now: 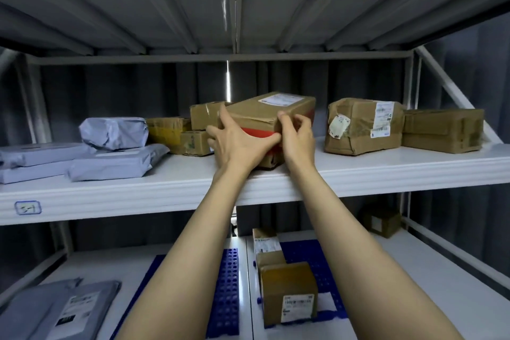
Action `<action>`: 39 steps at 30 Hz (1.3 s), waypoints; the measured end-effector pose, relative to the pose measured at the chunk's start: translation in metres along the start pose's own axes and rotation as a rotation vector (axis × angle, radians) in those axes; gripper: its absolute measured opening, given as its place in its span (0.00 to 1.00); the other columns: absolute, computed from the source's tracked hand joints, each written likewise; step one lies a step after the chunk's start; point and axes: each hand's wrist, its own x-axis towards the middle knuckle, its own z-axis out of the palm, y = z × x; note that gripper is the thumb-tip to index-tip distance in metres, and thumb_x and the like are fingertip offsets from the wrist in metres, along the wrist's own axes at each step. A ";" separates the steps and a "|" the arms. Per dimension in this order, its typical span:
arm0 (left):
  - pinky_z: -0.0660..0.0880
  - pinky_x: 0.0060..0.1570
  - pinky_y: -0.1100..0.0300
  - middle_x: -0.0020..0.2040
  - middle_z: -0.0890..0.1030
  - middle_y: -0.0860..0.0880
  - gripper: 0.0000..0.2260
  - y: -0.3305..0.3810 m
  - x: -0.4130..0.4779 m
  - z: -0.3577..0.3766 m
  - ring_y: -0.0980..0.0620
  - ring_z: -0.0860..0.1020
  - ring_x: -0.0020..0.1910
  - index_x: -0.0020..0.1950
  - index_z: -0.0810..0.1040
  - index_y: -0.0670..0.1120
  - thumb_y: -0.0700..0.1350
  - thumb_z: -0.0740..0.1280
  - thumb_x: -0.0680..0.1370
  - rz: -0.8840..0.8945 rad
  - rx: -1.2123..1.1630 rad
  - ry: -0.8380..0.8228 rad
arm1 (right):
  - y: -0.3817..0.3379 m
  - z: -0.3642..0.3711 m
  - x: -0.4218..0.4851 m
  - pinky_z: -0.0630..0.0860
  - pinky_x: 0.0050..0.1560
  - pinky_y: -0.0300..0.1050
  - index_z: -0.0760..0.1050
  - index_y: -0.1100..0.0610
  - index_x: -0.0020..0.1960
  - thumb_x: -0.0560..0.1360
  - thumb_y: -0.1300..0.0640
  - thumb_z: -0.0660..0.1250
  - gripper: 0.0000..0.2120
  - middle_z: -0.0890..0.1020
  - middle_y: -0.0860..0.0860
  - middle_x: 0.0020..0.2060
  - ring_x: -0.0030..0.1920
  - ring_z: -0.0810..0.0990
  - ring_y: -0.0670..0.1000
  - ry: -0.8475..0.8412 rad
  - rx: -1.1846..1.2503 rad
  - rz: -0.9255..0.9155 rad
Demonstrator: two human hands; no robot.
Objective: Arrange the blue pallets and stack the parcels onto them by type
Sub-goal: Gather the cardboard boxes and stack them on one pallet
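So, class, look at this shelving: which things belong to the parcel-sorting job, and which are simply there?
Part of the job: red-taped box, gripped by left hand and right hand; other cardboard boxes; grey mailer bags; blue pallets; stacked boxes on one.
Simply there: handwritten shelf label; grey curtain behind the rack.
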 end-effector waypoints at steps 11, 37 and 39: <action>0.65 0.57 0.75 0.66 0.59 0.52 0.51 -0.039 -0.140 -0.069 0.58 0.64 0.66 0.78 0.49 0.55 0.63 0.75 0.63 0.211 -0.437 0.160 | -0.029 -0.016 -0.097 0.73 0.64 0.52 0.63 0.49 0.71 0.56 0.41 0.69 0.44 0.75 0.48 0.62 0.61 0.76 0.50 -0.023 0.230 0.109; 0.73 0.40 0.74 0.63 0.75 0.49 0.24 -0.106 -0.301 0.032 0.61 0.76 0.50 0.71 0.71 0.48 0.43 0.70 0.75 -0.186 -0.630 -0.842 | 0.187 -0.233 -0.274 0.65 0.69 0.67 0.74 0.59 0.66 0.64 0.49 0.68 0.31 0.75 0.62 0.65 0.64 0.74 0.63 0.384 0.532 0.325; 0.72 0.39 0.74 0.63 0.74 0.50 0.24 -0.109 -0.306 0.047 0.61 0.74 0.51 0.72 0.69 0.49 0.44 0.68 0.76 -0.229 -0.589 -0.872 | 0.197 -0.240 -0.273 0.66 0.68 0.67 0.76 0.56 0.64 0.64 0.49 0.68 0.29 0.76 0.61 0.64 0.64 0.74 0.64 0.409 0.523 0.381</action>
